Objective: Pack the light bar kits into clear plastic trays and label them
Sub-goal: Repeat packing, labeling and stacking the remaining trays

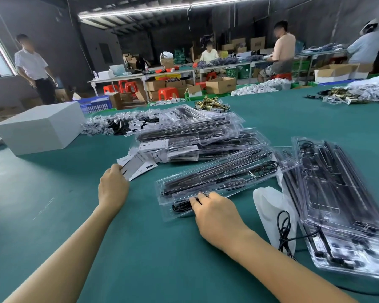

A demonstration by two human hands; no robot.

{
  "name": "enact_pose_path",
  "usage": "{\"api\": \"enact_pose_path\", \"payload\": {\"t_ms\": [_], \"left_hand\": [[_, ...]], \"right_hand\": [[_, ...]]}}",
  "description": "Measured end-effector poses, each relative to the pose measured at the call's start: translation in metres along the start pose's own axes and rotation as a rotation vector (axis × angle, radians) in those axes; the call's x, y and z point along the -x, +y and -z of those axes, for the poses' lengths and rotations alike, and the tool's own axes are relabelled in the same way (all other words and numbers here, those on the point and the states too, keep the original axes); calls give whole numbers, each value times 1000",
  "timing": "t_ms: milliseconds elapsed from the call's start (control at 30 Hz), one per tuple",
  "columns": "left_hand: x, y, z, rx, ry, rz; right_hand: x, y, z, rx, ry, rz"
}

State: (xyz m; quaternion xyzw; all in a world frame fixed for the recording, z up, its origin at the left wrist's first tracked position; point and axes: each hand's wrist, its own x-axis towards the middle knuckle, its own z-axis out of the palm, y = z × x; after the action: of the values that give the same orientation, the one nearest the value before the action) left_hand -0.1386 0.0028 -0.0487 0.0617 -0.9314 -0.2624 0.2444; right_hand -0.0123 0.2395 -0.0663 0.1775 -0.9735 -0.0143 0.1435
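Dark walls, ceiling strip light, red stools

Two hands, one white box, four people, and one tray lying apart from two tray stacks.

Green table, white box (black bars).

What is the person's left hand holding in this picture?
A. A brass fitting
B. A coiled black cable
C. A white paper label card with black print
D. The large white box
C: the left hand pinches the white paper label card with black print at the near edge of the loose label pile, while the right hand rests on the clear plastic tray holding black light bars.
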Motion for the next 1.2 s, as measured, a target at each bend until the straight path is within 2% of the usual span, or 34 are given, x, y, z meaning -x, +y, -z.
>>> {"api": "enact_pose_path", "payload": {"t_ms": [67, 133, 233, 300, 333, 400, 467, 533, 633, 700, 967, 1200], "left_hand": [[11, 10, 6, 187, 3, 7], [31, 26, 12, 420, -71, -17], [68, 46, 32, 763, -287, -145], [85, 52, 46, 860, -521, -257], [90, 54, 51, 860, -639, -300], [99, 58, 58, 789, -792, -352], [102, 60, 60, 698, -809, -378], [101, 59, 61, 591, -835, -412], [98, 56, 60, 399, -986, -370], [101, 55, 54, 326, -949, -312], [132, 68, 30, 515, -513, 58], [141, 70, 25, 569, -391, 176]], "right_hand": [[0, 0, 1, -22, -8, -16], [1, 1, 2, -13, 3, -33], [4, -1, 6, -15, 42, -26], [5, -2, 17, -6, 49, -27], [6, -2, 22, -22, 69, -32], [3, 2, 19, -49, -33, 9], [2, 6, 13, -16, -109, -3], [3, 8, 15, -15, -100, -18], [2, 8, 15, -17, -132, 2], [3, 8, 16, -7, -140, 4], [5, 12, 21, -47, -178, 26], [7, 17, 22, -110, -197, 5]]}}
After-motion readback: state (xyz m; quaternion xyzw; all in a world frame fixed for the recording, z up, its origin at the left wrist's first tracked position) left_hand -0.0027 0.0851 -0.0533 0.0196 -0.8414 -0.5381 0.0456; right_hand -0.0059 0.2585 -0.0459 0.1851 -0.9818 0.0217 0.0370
